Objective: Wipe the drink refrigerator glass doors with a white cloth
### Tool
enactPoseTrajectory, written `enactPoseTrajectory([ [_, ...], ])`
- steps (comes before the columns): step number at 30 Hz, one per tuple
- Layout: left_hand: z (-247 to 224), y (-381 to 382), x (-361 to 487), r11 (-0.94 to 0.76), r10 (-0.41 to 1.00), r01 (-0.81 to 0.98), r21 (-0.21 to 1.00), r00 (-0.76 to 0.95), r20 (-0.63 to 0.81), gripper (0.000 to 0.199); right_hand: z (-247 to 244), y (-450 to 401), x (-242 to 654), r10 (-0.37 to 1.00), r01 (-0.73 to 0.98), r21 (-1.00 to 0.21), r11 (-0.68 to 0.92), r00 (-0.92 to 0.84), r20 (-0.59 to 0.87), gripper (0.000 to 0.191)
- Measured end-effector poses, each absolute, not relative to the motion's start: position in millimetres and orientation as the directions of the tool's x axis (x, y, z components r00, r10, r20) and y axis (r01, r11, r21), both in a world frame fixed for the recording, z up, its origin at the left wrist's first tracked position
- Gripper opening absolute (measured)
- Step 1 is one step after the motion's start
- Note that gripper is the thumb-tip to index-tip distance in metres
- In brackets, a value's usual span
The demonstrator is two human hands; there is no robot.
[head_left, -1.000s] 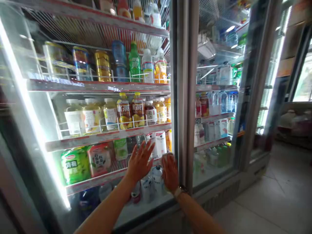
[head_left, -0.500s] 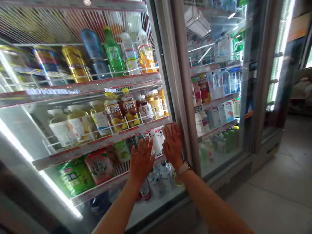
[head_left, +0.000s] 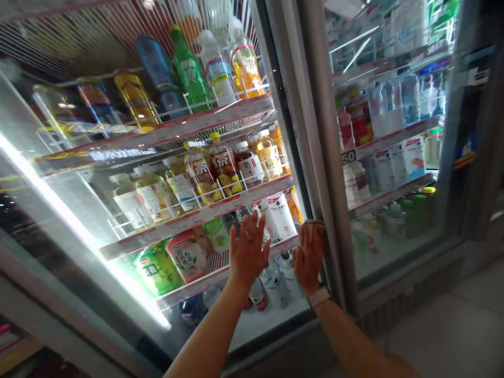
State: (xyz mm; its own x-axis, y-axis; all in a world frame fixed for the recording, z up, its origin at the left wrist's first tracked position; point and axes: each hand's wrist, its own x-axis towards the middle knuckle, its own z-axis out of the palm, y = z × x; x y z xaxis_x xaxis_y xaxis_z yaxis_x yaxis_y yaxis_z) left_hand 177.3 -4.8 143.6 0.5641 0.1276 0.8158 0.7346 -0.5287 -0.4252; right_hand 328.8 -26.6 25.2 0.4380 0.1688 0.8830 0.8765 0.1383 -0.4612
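Note:
My right hand [head_left: 309, 260] presses a folded beige cloth [head_left: 322, 231] to the glass door [head_left: 232, 344] of a drinks fridge, where the pane meets the metal door frame [head_left: 315, 110]. Its fingers lie over the cloth, and a light band circles the wrist. To the left, my left hand [head_left: 247, 254] has its fingers spread, palm toward the glass; whether it touches the pane I cannot tell. Behind the hands, through the glass, stand white cartons [head_left: 281, 216] and clear bottles [head_left: 273, 286].
Shelves inside carry tea bottles [head_left: 202, 170], a green bottle [head_left: 191, 71], cans [head_left: 136, 97] and drink packs [head_left: 157, 270]. A bright light strip [head_left: 74, 223] runs down the left side. Another glass-fronted section [head_left: 397, 231] stands at right, above the tiled floor [head_left: 433, 325].
My right hand and the cloth have slid lower along the door's edge, uncovering more of the cartons. My left hand stays spread before the glass. The view has shifted left and tilted.

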Motion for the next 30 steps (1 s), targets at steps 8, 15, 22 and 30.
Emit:
enactPoseTrajectory([
  [8, 133.2, -32.5, 91.8, -0.54, 0.093, 0.7, -0.467, 0.601, 0.794, 0.073, 37.8, -21.3, 270.4, 0.174, 0.815, -0.537, 0.22, 0.509, 0.843, 0.064],
  [15, 139.0, -9.1, 18.6, -0.395, 0.211, 0.864, -0.312, 0.416, 0.884, 0.075, 35.4, -31.7, 188.4, 0.41, 0.89, -0.252, 0.381, 0.082, 0.909, 0.069],
  [22, 127.3, 8.4, 14.8, -0.384, 0.12, 0.858, -0.34, 0.411, 0.904, 0.073, 22.1, -38.1, 249.9, 0.356, 0.909, -0.24, 0.341, 0.112, 0.928, 0.069],
  [30, 122.4, 10.1, 14.2, -0.402, 0.127, 0.866, -0.297, 0.374, 0.919, 0.076, 26.2, -35.0, 327.7, 0.212, 0.784, -0.58, 0.224, 0.541, 0.814, 0.062],
])
